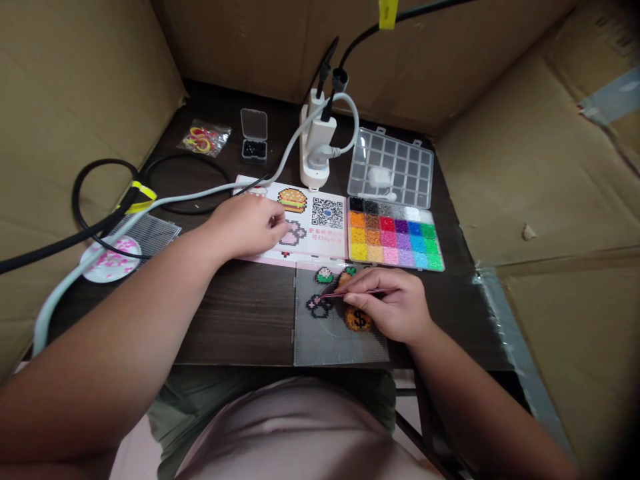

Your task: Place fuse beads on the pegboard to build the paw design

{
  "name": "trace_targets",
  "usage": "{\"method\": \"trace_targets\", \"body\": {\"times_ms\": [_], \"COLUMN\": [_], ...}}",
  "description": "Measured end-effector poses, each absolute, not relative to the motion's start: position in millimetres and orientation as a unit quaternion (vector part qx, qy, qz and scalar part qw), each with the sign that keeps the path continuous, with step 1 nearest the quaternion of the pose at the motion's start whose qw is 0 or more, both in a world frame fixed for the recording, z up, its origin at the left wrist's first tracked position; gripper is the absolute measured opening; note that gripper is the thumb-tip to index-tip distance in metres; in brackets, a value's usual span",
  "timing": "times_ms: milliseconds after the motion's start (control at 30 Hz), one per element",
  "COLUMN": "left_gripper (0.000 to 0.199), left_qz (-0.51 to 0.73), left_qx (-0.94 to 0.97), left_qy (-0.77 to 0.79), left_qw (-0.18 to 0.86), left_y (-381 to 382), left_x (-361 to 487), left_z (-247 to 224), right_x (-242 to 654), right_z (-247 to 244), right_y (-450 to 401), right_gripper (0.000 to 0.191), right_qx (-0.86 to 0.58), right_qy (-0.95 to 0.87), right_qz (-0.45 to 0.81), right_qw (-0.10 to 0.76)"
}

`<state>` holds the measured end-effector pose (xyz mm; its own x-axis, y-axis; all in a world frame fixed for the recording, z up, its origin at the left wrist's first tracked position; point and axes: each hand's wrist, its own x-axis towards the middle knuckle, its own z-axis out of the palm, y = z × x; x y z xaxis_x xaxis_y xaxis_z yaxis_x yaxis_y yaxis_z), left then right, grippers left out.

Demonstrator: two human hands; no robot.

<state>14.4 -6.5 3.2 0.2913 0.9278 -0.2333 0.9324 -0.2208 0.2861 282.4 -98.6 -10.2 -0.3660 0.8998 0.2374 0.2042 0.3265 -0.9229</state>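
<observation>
My right hand (395,303) pinches a pair of pink tweezers (357,292) over a clear pegboard (340,347). The tweezer tips reach a paw shape (319,305) made of black and pink beads. Around it on the board sit a round orange-and-black bead piece with a dollar sign (359,320) and a green-and-white bead piece (325,275); an orange piece is partly hidden by my fingers. My left hand (255,223) rests on a printed pattern sheet (327,243), fingers curled with nothing visible in them, its fingertips beside the printed pink paw (295,233).
A bead box (395,233) with many colours lies behind the board, its clear lid (393,167) open. A power strip (314,173) with cables stands behind the sheet. At left are a white dish of pink beads (111,260), a small black-bead case (254,150) and a bag (205,138).
</observation>
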Motion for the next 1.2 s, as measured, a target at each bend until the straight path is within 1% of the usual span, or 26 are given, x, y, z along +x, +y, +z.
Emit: {"method": "trace_targets", "body": {"times_ms": [333, 467, 633, 767, 900, 1200], "left_gripper": [0.037, 0.038, 0.039, 0.038, 0.038, 0.038], "left_qz": [-0.008, -0.011, -0.012, -0.009, -0.008, -0.006], "left_qx": [0.779, 0.778, 0.780, 0.782, 0.783, 0.783], "left_qy": [0.597, 0.599, 0.597, 0.595, 0.593, 0.593], "left_qw": [0.191, 0.191, 0.187, 0.187, 0.189, 0.187], "left_y": [-6.7, -7.1, -7.3, -7.2, -7.2, -7.4], "left_x": [14.8, 15.3, 15.5, 15.0, 14.8, 14.8], "left_z": [3.4, 4.7, 5.4, 4.4, 4.6, 4.8], "right_x": [281.8, 281.6, 281.9, 281.8, 281.5, 281.2], "right_z": [-10.2, -9.5, -10.0, -10.7, -10.5, -9.2], "right_y": [-98.7, -98.5, -98.3, -98.6, -98.7, -98.3], "right_gripper": [0.013, 0.015, 0.011, 0.011, 0.015, 0.014], "right_qx": [-0.392, -0.400, -0.379, -0.383, -0.394, -0.396], "right_qy": [-0.701, -0.699, -0.698, -0.699, -0.693, -0.693], "right_qz": [0.433, 0.437, 0.441, 0.442, 0.444, 0.442], "right_qw": [0.409, 0.400, 0.418, 0.412, 0.409, 0.409]}}
